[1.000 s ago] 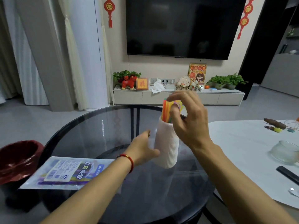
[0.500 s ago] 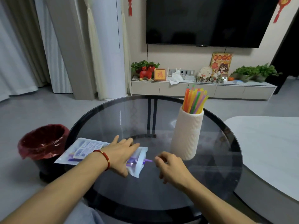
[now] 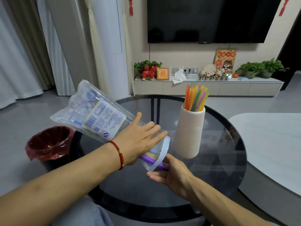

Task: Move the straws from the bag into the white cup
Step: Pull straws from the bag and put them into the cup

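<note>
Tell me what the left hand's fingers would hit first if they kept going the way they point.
Probably the white cup: the left hand lies on the bag, fingers aimed right toward its lower wall. Depth is unclear; they might pass in front.

The left hand (image 3: pixel 140 141) is gripping a clear plastic bag (image 3: pixel 96 115) above the round glass table (image 3: pixel 228 160), tilting it so its open mouth is pointing down toward the right hand (image 3: pixel 172 175). Purple and yellow straws (image 3: pixel 152 158) are sliding out at that mouth, just below the left-hand grip, and the right hand is cupping beneath them. Right of both hands, a ribbed white cup (image 3: pixel 189 132) is standing upright, holding coloured straws (image 3: pixel 196 99).
</note>
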A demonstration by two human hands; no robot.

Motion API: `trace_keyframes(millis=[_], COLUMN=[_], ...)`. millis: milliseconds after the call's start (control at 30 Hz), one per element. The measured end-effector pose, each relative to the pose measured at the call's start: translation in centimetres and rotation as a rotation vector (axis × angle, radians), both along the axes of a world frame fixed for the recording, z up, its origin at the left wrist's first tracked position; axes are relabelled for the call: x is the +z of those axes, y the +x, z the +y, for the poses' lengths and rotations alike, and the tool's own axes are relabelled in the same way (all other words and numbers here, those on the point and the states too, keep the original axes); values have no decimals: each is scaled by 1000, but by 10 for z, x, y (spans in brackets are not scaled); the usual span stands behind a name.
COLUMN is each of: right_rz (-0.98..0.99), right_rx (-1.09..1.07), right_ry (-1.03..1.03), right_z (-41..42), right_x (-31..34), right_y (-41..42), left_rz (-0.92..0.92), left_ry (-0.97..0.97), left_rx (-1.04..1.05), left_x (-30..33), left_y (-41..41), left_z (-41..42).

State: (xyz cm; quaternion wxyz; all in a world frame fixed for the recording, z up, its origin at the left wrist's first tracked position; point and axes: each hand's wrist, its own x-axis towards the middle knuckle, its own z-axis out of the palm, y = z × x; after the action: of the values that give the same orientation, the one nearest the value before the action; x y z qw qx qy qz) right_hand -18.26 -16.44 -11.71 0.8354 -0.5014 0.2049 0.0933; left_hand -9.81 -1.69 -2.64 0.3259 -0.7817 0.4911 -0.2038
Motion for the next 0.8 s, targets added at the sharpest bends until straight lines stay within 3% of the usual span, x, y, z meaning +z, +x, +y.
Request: trace_keyframes(millis=[233, 533, 800], right_rz=[-106, -194, -393], right_rx=[-87, -257, -379], right_ry=[23, -65, -646], right_z=[-16, -73, -112], right_x=[1, 35, 81], right_y=[-2, -25, -78], left_rz=[43, 417, 711], left_ry=[-60, -349, -318], left_rx=[-2, 262, 409], left_x=[0, -56, -70], left_y=[10, 28, 29], left_z=[9, 36, 31])
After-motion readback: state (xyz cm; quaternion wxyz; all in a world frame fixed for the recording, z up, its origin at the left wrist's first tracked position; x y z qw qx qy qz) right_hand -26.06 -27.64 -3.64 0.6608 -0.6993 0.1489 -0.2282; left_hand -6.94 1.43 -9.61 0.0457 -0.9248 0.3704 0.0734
